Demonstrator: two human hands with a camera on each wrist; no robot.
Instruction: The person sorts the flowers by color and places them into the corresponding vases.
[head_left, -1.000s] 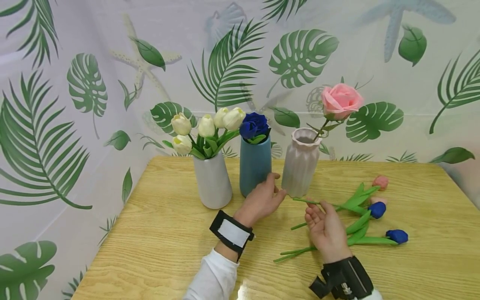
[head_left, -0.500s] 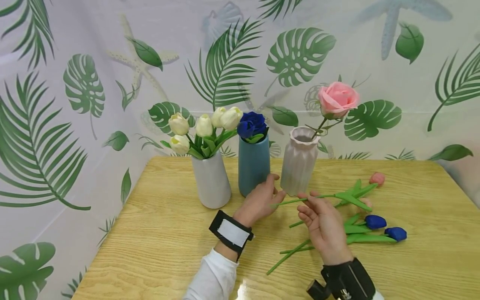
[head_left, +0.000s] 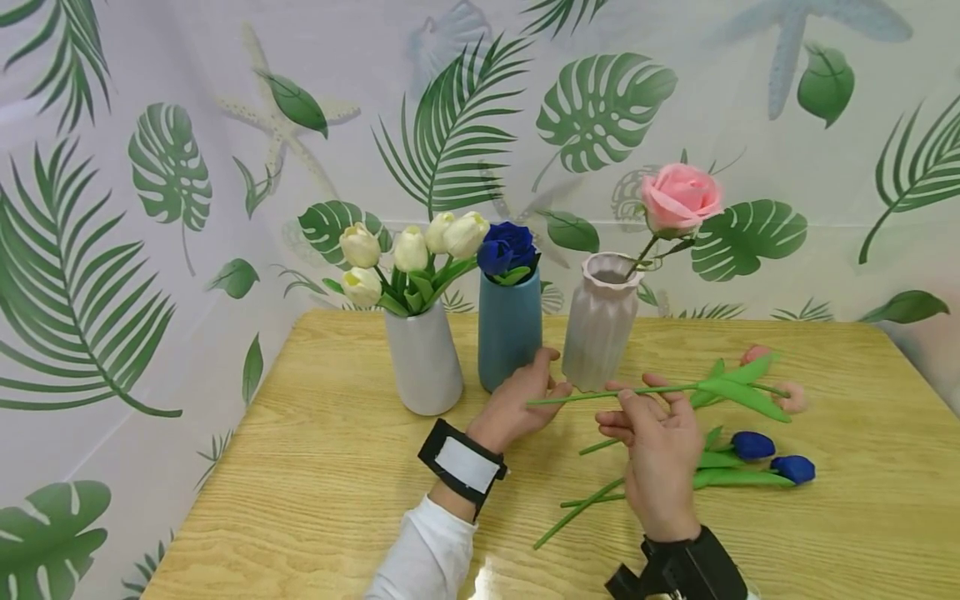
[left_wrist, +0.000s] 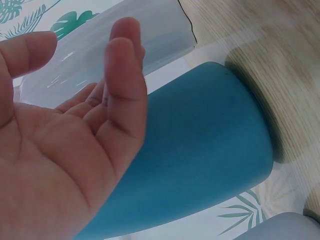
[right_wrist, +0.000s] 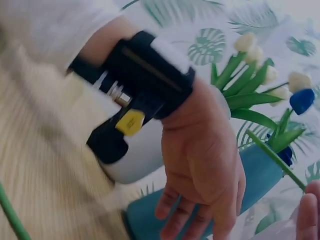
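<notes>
My right hand (head_left: 660, 458) pinches the green stem of a pink tulip (head_left: 792, 397) between thumb and fingers. The stem's cut end points left and crosses in front of my left hand (head_left: 521, 400). That left hand is held with fingers relaxed at the foot of the blue vase (head_left: 510, 333), on the side towards the pink ribbed vase (head_left: 597, 337). In the left wrist view, nothing lies in its palm (left_wrist: 55, 160). A single pink rose (head_left: 682, 200) leans out of the ribbed vase. Blue flowers (head_left: 508, 248) fill the blue vase.
To the left stands a white vase (head_left: 425, 367) of several cream tulips (head_left: 412, 250). Two blue tulips (head_left: 792, 469) and another pink tulip (head_left: 755, 354) lie on the wooden table (head_left: 300, 500) at the right. A leaf-printed cloth (head_left: 600, 108) hangs behind.
My right hand has picked a pink tulip up off the table and turned over it, palm now more downward. Its stem end has shifted left. The blue tulips were nudged; my left hand stays put.
</notes>
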